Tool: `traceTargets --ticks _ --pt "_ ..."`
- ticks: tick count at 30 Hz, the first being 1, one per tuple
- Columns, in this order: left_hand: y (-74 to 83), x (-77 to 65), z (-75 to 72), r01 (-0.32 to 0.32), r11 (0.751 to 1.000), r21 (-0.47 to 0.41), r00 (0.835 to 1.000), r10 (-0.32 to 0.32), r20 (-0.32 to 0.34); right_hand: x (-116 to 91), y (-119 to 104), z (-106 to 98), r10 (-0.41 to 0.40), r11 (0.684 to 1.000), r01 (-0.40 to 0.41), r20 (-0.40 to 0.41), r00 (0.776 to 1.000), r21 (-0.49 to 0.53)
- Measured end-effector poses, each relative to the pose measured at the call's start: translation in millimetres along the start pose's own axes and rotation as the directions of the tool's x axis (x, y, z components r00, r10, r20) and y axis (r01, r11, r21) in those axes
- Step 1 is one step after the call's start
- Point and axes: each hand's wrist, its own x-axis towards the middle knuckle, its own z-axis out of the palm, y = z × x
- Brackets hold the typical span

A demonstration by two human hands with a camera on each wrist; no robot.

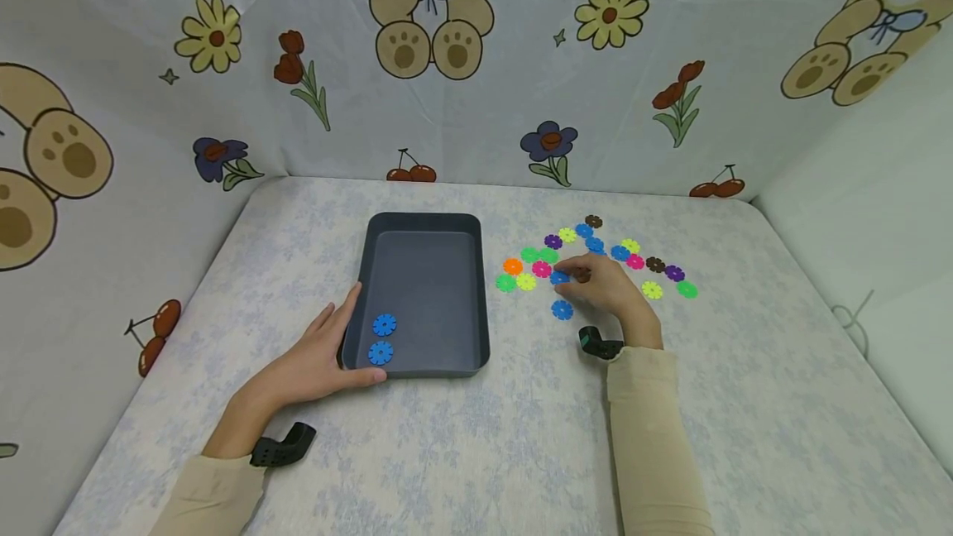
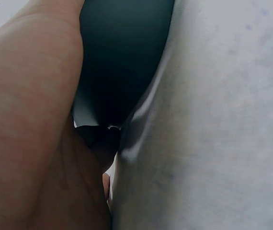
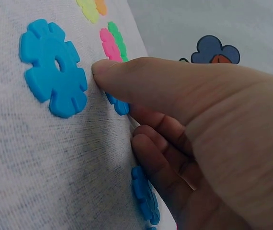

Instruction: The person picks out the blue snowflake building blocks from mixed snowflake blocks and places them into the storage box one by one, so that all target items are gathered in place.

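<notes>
A blue disc [image 1: 560, 278] is down by the counter [image 1: 476, 453], between the thumb and bent fingers of the right hand [image 1: 609, 286]; whether those fingers pinch it or only surround it, I cannot tell. Seen from the middle of the grey tray [image 1: 428, 271], this disc is at 3 o'clock, outside the rim.

The tray rests flat and holds two notched discs [image 1: 380, 352], also blue, close together on its floor at 7 and 8 o'clock. The left hand [image 1: 316, 364] touches the tray around its 7 o'clock corner, fingers straight and spread along the wall, thumb stretched out along the near rim.

Another loose disc [image 1: 562, 310] lies just beside the right hand, at 6 o'clock from the one at its fingers. Toward 9 o'clock from the hand lie a pink disc [image 1: 542, 270] and an orange disc [image 1: 513, 266]; toward 1 o'clock is a brown disc [image 1: 593, 222], and toward 3 o'clock a green disc [image 1: 687, 289]. A bear-print cloth [image 1: 491, 122] hangs behind, at 12 o'clock.
</notes>
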Motion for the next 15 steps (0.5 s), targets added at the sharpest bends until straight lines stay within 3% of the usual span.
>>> traceTargets --ticks 15 --pt "-1.1 -0.1 -0.4 0.001 1.0 0.001 1.0 -0.001 0.006 1.5 -0.4 2.9 -0.017 1.0 0.017 -0.043 0.999 0.005"
